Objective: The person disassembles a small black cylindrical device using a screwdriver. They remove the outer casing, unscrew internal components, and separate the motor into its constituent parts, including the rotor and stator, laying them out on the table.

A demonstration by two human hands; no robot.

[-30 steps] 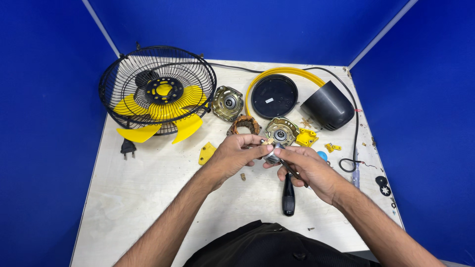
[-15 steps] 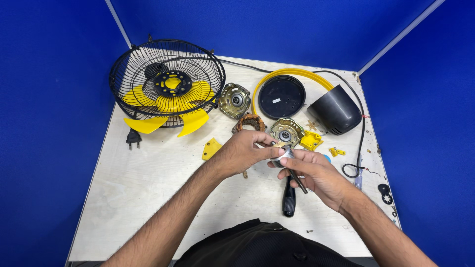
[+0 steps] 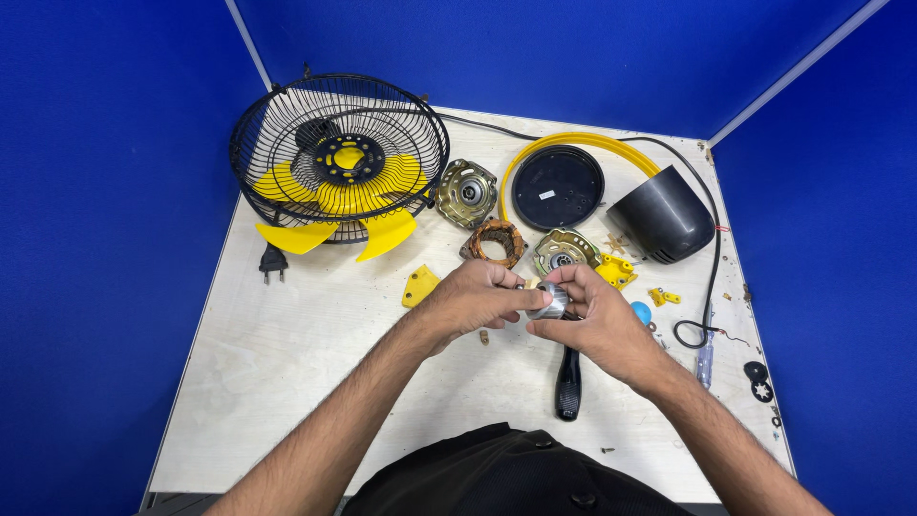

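Bare forearms, black buttoned garment (image 3: pixel 497 478)

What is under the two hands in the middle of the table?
Under the right hand lies a black screwdriver handle, pointing toward the person; its shaft is covered. Both the right and left hand pinch a small silver metal part above the table.

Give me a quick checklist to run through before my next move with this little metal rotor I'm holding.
1. Both hands on the metal rotor: ok, left hand and right hand pinch it.
2. Rotor off the table: ok.
3. Screwdriver within reach: ok, beneath the right hand.
4. Copper stator nearby: ok.
5. Plug out of any socket: ok, lying loose.
6. Rotor shaft condition: cannot tell, fingers hide it.
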